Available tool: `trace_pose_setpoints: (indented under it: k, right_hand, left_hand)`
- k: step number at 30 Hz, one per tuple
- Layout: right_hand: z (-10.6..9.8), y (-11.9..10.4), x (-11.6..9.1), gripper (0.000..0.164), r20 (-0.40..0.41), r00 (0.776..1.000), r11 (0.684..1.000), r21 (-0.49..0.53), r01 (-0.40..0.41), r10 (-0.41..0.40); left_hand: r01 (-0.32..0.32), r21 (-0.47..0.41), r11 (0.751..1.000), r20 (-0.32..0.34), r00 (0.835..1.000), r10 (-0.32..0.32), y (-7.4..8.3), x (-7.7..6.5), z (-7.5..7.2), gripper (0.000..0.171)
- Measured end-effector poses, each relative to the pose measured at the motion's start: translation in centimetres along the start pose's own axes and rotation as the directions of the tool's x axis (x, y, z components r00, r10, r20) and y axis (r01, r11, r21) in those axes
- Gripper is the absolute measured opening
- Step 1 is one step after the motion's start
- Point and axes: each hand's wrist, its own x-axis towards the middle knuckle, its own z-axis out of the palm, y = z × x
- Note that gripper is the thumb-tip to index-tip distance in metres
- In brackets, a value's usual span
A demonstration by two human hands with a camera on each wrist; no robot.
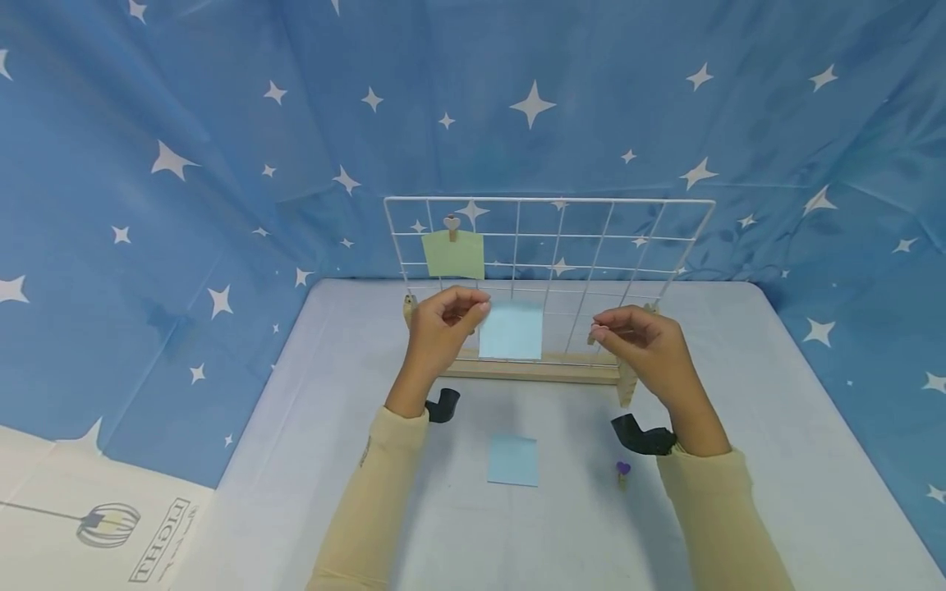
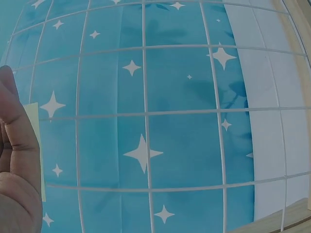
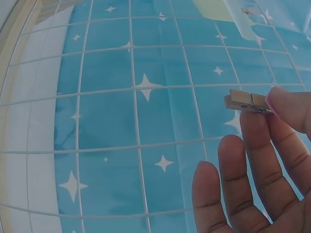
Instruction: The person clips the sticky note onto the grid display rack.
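In the head view my left hand (image 1: 445,328) pinches a light blue sticky note (image 1: 512,330) by its upper left corner, holding it up before the lower part of the white wire grid (image 1: 562,200). My right hand (image 1: 649,349) is at the grid's right side, thumb and fingers pinching a small wooden clothespin (image 3: 238,98). Its jaws point away from the thumb in the right wrist view, and the other fingers are spread below it. Higher on the grid at the left hangs a green sticky note (image 1: 458,258), clipped by a clothespin with a pale heart (image 1: 452,225).
The grid stands on a wooden base (image 1: 532,372) at the back of the white table (image 1: 355,361). Another blue sticky note (image 1: 513,461) lies in front of it, with a purple-heart clothespin (image 1: 622,472) to its right. Behind hangs a blue star-patterned cloth (image 1: 473,156).
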Motion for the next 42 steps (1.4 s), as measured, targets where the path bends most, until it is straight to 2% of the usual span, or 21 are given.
trace_pose_setpoints:
  k: [11,19,34,42]
  right_hand:
    - [0.3,-0.2,0.5,0.015,0.004,1.0,1.0,0.009,-0.009,0.009]
    - [0.2,-0.7,1.2,0.015,-0.008,1.0,1.0,0.0,0.016,-0.016]
    - [-0.3,-1.5,2.2,0.016,-0.034,0.999,0.999,-0.038,0.02,-0.021]
    - [-0.4,-2.0,2.7,0.018,-0.045,0.999,1.0,-0.026,0.017,-0.018]
  left_hand:
    - [-0.046,0.0,0.999,0.003,0.999,0.046,0.6,0.8,0.5,0.018]
    - [-0.066,0.006,0.998,-0.005,0.998,0.066,0.9,1.7,0.6,0.017]
    - [-0.088,-0.001,0.996,-0.015,0.996,0.088,1.9,3.1,0.9,0.019]
    - [-0.086,-0.015,0.996,-0.014,0.996,0.086,2.4,3.8,0.9,0.019]
